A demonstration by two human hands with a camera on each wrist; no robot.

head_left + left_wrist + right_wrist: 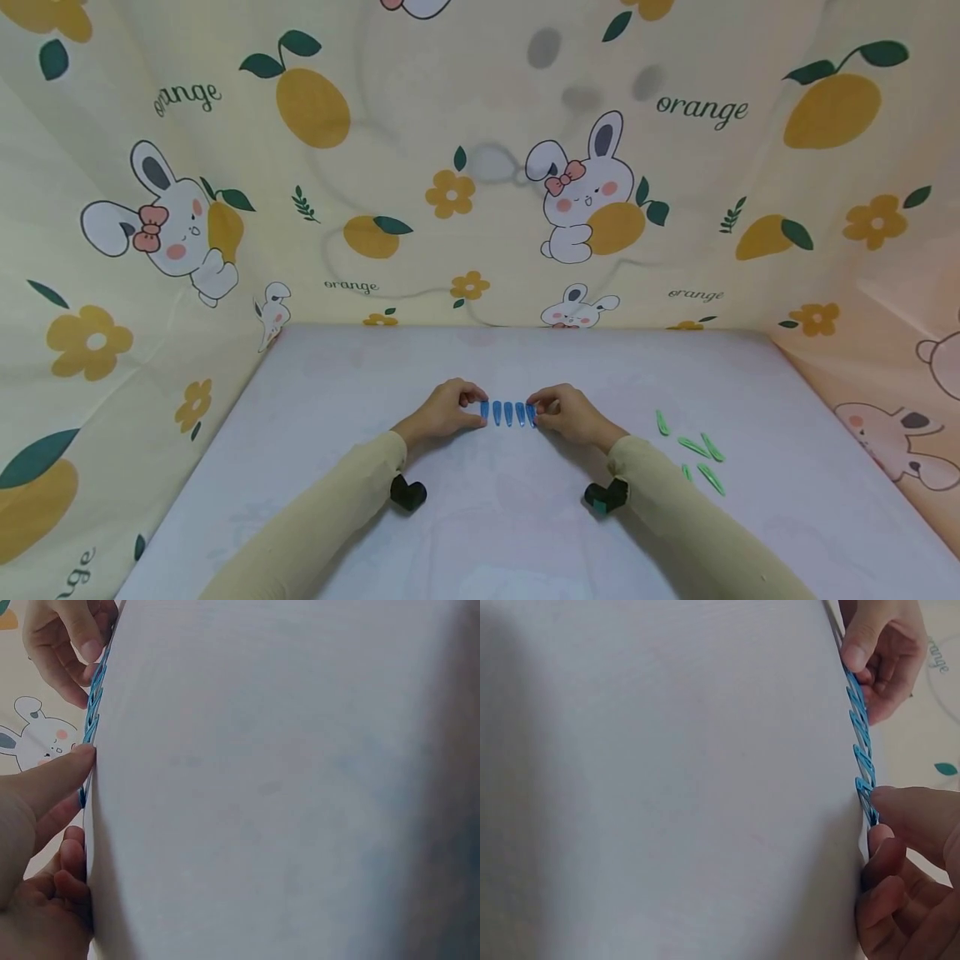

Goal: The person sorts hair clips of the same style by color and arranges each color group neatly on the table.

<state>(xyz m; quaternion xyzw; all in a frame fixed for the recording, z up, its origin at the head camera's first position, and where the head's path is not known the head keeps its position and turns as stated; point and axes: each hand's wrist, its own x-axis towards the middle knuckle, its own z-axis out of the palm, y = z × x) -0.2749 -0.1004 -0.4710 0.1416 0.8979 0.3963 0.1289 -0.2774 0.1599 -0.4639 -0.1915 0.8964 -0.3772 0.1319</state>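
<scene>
Several blue snap hair clips (508,414) stand side by side in a short row on the white table, each pointing toward and away from the body. At the row's left end my left hand (447,410) holds the outermost clip (484,410) between thumb and forefinger, one at each tip. My right hand (573,415) pinches the clip (532,414) at the right end, which leans a little. Seen from the right wrist, the blue clips (861,742) line up between the two hands, with the right thumb (915,814) at the near one.
Several green snap hair clips (711,478) lie scattered on the table (495,533) to the right, beside the right forearm. A printed cloth (465,108) with rabbits and oranges walls the table at the back and sides. Black wrist cameras (408,493) hang at both cuffs.
</scene>
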